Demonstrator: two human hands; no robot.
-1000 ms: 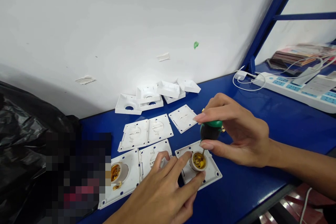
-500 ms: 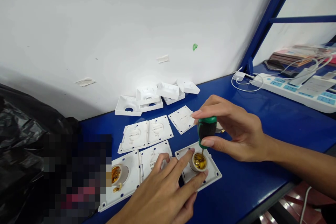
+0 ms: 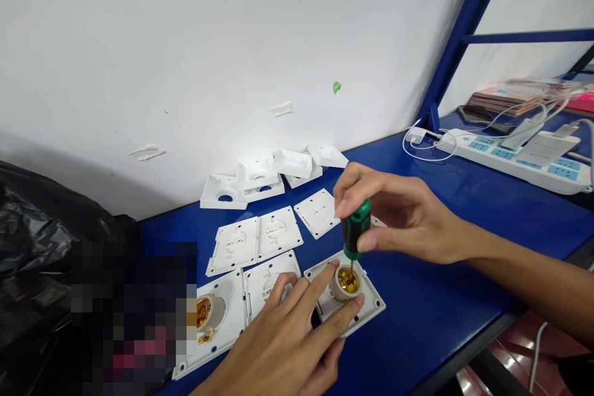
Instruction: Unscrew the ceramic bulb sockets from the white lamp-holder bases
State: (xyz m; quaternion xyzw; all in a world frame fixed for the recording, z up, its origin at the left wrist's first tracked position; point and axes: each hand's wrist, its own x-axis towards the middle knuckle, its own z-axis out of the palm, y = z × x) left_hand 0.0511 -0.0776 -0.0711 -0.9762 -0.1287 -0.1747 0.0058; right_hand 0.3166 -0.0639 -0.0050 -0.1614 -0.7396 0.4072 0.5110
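My right hand pinches a short green and black screwdriver, its shaft pointing down into a round socket with a brass-coloured inside. That socket sits on a white square plate. My left hand has its fingers spread, with two fingertips touching the socket on either side. Left of it, another socket stands on a white plate, beside a small brass piece. More white plates lie behind my left hand, which partly covers one of them.
White box-shaped covers are piled against the wall on the blue table. A white power strip with cables lies at the right. Black plastic is at the left, next to a blurred-out area.
The view has shifted slightly. My right hand still holds the screwdriver, whose handle leans a little differently and whose grip has turned slightly. My left hand stays on the socket.
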